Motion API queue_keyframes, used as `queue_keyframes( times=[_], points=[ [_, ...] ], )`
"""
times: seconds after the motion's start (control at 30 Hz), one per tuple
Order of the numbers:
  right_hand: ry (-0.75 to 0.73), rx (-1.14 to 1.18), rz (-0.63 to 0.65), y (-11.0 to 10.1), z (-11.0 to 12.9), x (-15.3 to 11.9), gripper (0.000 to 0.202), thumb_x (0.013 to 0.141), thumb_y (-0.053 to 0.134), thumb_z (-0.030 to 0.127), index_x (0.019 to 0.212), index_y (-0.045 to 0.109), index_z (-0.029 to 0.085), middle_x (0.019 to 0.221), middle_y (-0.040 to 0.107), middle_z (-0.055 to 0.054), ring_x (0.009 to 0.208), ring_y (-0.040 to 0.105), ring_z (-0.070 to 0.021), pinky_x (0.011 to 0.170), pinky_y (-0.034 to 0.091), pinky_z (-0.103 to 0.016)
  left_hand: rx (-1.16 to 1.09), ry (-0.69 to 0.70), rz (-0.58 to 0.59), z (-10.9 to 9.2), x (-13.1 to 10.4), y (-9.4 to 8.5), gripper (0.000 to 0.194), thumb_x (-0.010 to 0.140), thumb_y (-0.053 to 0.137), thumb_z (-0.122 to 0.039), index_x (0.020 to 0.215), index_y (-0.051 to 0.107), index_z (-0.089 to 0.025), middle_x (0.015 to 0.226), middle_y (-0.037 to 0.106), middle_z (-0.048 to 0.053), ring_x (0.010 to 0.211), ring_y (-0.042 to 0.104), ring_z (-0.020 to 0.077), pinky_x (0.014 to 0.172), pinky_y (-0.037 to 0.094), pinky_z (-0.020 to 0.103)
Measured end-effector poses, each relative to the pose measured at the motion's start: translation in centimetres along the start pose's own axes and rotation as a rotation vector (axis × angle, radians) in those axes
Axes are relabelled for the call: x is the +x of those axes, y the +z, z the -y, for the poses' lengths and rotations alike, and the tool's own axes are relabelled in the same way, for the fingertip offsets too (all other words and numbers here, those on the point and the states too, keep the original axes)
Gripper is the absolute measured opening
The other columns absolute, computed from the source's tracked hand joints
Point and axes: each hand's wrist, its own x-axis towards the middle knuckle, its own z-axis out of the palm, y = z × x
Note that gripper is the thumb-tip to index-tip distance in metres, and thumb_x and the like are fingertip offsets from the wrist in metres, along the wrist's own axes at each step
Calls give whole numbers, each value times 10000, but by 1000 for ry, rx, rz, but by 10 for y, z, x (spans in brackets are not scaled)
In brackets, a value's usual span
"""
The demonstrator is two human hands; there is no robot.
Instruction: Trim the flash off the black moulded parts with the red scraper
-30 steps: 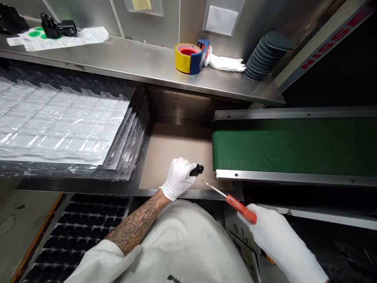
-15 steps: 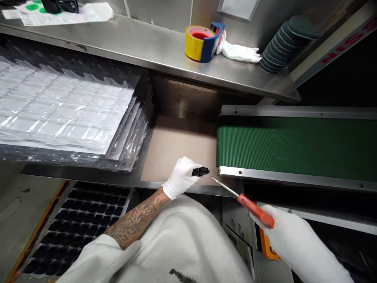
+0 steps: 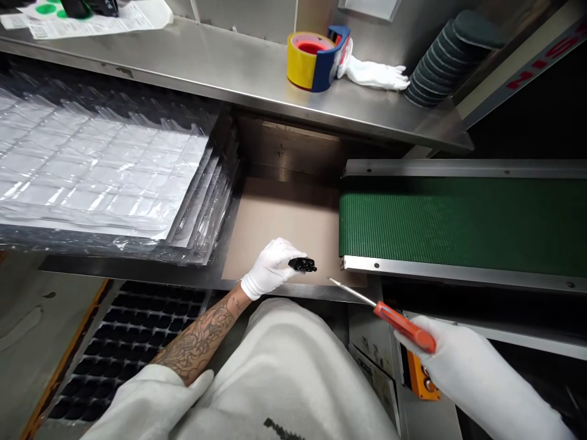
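In a white glove, my left hand [image 3: 274, 267] pinches a small black plastic part [image 3: 302, 264] between thumb and fingers. It is held over the brown board [image 3: 279, 211] on the worktop, and its exact kind is too small to tell. My right hand [image 3: 435, 351], also gloved in white, is closed round the orange handle of a screwdriver-like tool [image 3: 403, 326]. The thin metal shaft points left toward the black part, and its tip is a short way off, not touching.
A stack of clear plastic trays [image 3: 101, 165] stands at left. At right is a green conveyor belt [image 3: 458, 226]. The steel shelf [image 3: 220, 67] carries a tape dispenser [image 3: 316, 58], a white glove [image 3: 376, 73] and stacked dark discs [image 3: 444, 58]. An orange switch box [image 3: 424, 379] and a tray of black parts [image 3: 132, 348] are below.
My left hand has shifted slightly left with the black part, which is now turned a little differently. My right hand and the tool have moved slightly right in the view.
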Motion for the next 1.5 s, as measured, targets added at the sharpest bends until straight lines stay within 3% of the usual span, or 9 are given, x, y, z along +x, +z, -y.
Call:
queue_keyframes(
  times=[0.2,0.4,0.63,0.77,0.9,1.07,1.23,1.37,1.5],
  points=[
    [-4,54,-13,10,-9,3,248,819,520,421,948,687,290,702,674,-8,598,619,-144,572,419,-226,-272,-110,-59,2,-8,-7,358,672,852,-343,993,740,-232,874,700,70,842,616,221,800,514,386],
    [-30,34,-32,17,-5,-3,261,841,490,455,853,671,267,639,628,-6,534,560,-124,536,390,-215,-490,-288,-48,0,-13,-4,316,711,821,-341,972,735,-184,1004,689,105,998,626,249,948,496,410],
    [-140,46,-240,32,4,-17,217,841,468,328,847,671,254,643,633,7,546,555,-111,527,342,-205,-849,-418,-138,-6,-16,5,433,691,829,-418,997,693,-145,918,733,111,804,689,236,747,581,370],
    [-85,10,-230,34,6,-23,237,860,438,319,899,671,291,676,647,25,600,587,-119,586,379,-223,-755,-352,-96,-9,-16,4,419,724,797,-447,993,701,-139,954,726,128,890,680,249,818,567,384],
    [-55,-54,-214,32,4,-30,237,817,453,296,904,673,313,665,647,29,609,605,-136,605,391,-244,-490,-210,-43,-15,-15,-5,321,746,792,-312,1024,713,-172,1038,719,126,1011,655,256,935,524,407],
    [-117,-78,-215,28,10,-38,146,747,523,291,802,658,293,630,638,26,610,613,-149,620,405,-254,-119,54,14,-19,-4,-26,320,836,603,-123,1118,687,-250,1018,743,85,959,676,226,891,521,416],
    [-71,-46,-221,23,19,-37,192,753,496,252,815,672,296,629,639,11,583,610,-154,597,408,-257,-8,121,190,-12,4,-40,270,839,618,-171,1080,696,-264,990,760,90,874,694,233,794,507,407],
    [-40,55,-211,30,6,-20,224,785,532,367,919,697,296,702,677,-5,600,621,-160,581,436,-246,-74,2,-25,-14,-8,-34,219,816,696,-218,1033,700,-250,940,747,77,887,675,223,839,509,400],
    [-103,170,-185,49,-8,0,268,786,554,482,858,709,276,660,653,3,629,609,-153,618,455,-233,-430,-281,-267,-19,-20,-17,306,747,796,-300,996,655,-190,991,707,94,933,661,224,858,527,374]
  ],
)
